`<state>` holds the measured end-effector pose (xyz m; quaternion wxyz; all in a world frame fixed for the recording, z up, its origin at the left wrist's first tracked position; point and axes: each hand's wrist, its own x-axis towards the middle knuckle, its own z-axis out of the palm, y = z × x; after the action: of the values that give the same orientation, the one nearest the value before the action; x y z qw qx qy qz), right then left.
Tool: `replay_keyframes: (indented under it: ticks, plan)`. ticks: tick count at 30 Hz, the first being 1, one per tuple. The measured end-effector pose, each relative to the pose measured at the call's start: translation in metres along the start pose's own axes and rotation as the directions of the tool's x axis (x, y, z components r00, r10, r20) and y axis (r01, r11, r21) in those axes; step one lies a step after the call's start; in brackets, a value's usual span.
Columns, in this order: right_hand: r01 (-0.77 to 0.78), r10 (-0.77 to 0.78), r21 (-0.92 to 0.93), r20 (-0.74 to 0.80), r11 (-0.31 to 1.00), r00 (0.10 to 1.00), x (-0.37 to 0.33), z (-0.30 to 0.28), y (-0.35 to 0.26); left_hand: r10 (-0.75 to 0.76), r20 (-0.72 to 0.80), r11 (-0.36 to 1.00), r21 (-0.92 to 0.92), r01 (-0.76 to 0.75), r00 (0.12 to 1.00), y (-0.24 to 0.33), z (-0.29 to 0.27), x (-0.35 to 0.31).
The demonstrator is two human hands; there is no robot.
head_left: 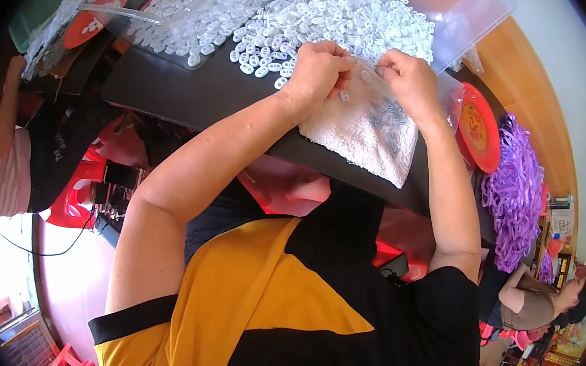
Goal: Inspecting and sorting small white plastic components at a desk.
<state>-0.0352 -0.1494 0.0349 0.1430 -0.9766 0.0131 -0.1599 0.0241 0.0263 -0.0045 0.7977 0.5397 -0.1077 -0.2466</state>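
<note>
My left hand (320, 71) is closed in a pinch above a whitish towel (353, 146) on the dark table. What its fingertips hold is too small to make out. To its right, my right hand (410, 83) also pinches, its fingertips curled and partly hidden. Small clear or silvery wire-like pieces (389, 125) lie heaped on the towel below the right hand. A loose white oval piece with holes (344, 96) rests just under the left fingers. Beyond both hands spreads a large pile of similar white plastic pieces (365, 17).
A clear plastic bin (474, 24) stands behind the pile. More white pieces (196, 15) fill a clear tray at left. At right are a red plate (480, 127) and a bundle of purple straps (514, 190). Another person's arm (5, 113) shows at far left; a person in a cap (542, 302) is at right.
</note>
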Motion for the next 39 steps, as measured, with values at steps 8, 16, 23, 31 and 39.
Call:
replay_keyframes:
  ticks: [8, 16, 23, 31, 39]
  plan:
    - [0.218, -0.218, 0.000, -0.036, 0.976, 0.975, -0.002, 0.017, -0.004, 0.009, 0.014, 1.000, 0.013, -0.009, 1.000, 0.000, -0.001, 0.000]
    - [0.104, -0.104, -0.002, 0.020, 0.995, 0.994, -0.002, 0.023, -0.006, 0.012, 0.014, 1.000, 0.024, -0.012, 1.000, 0.000, 0.000, 0.000]
    - [0.158, -0.158, -0.007, -0.010, 0.987, 0.987, -0.013, 0.020, -0.009, 0.048, 0.012, 0.996, 0.073, -0.049, 0.999, -0.002, 0.001, 0.001]
    - [0.111, -0.118, -0.156, -0.033, 0.981, 0.993, -0.022, 0.020, -0.011, 0.062, 0.038, 0.990, 0.127, -0.066, 0.997, -0.002, 0.001, -0.001]
    - [0.096, -0.099, -0.100, -0.031, 0.990, 0.995, -0.020, 0.023, -0.009, 0.066, 0.045, 0.988, 0.140, -0.072, 0.997, -0.002, 0.002, -0.002]
